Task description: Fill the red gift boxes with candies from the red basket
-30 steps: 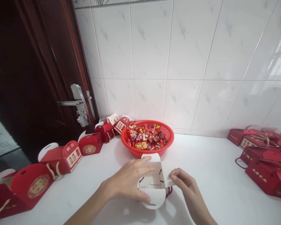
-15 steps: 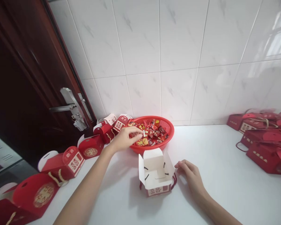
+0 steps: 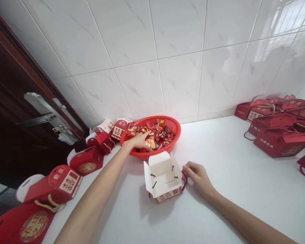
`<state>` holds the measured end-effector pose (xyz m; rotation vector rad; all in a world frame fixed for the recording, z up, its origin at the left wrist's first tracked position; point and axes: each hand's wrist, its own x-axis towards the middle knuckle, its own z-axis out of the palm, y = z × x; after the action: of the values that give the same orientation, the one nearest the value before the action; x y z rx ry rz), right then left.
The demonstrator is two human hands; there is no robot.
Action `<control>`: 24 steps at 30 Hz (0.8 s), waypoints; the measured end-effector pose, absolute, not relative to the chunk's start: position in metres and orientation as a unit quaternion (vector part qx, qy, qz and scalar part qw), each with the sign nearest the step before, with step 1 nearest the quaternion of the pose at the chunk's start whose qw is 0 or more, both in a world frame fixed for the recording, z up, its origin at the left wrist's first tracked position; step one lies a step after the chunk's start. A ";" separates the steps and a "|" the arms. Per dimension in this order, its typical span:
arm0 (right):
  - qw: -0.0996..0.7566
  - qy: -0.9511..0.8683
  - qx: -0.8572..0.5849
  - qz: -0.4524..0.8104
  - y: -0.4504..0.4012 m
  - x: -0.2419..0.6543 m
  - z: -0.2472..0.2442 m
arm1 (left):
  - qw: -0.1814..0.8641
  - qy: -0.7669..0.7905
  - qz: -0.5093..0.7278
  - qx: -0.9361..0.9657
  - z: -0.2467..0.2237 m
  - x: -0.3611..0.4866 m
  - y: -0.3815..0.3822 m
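A small open candy box (image 3: pixel 165 195) stands upright on the white table, its white flaps raised and a dark red cord at its side. Nothing lies inside it. Behind it is a red plastic basket (image 3: pixel 177 135) holding wrapped candies (image 3: pixel 162 135). My left hand (image 3: pixel 141 140) reaches over the basket's near-left rim into the candies, fingers and thumb apart, fingertips partly hidden among the wrappers. At the box's right side, my right hand (image 3: pixel 196 173) rests on the table with curled fingers, thumb and forefinger at the edge of the flap beside the cord.
Several red gift boxes (image 3: pixel 85 162) with rope handles line the table's left side. More closed red boxes (image 3: pixel 277 142) are grouped at the right. A tiled wall (image 3: pixel 180 84) rises behind the table (image 3: pixel 213 145), and a dark door (image 3: pixel 10 135) with a metal handle is at left.
My left hand has lowered from above the basket's rim into the candies. My right hand stays by the box. The whole view has shifted and tilted slightly.
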<state>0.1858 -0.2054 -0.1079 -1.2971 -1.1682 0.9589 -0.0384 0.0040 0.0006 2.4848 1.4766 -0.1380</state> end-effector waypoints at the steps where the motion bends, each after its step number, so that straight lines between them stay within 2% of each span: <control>1: 0.541 -0.493 -0.548 0.405 -0.205 0.186 -0.108 | 0.126 0.501 -0.028 0.856 -0.001 -0.037 0.005; 8: 0.530 -0.499 -0.553 0.406 -0.204 0.184 -0.111 | 0.146 0.479 0.107 0.859 -0.001 -0.033 0.007; 13: 0.526 -0.499 -0.555 0.408 -0.205 0.184 -0.112 | 0.223 0.444 0.222 0.839 -0.003 -0.031 0.005; 24: 0.536 -0.493 -0.553 0.405 -0.206 0.185 -0.109 | 0.237 0.491 0.272 0.793 -0.009 -0.035 0.009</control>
<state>0.1847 -0.2062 -0.1090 -1.3170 -1.1750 0.9645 -0.0354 0.0091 -0.0093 2.1752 1.3449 0.7446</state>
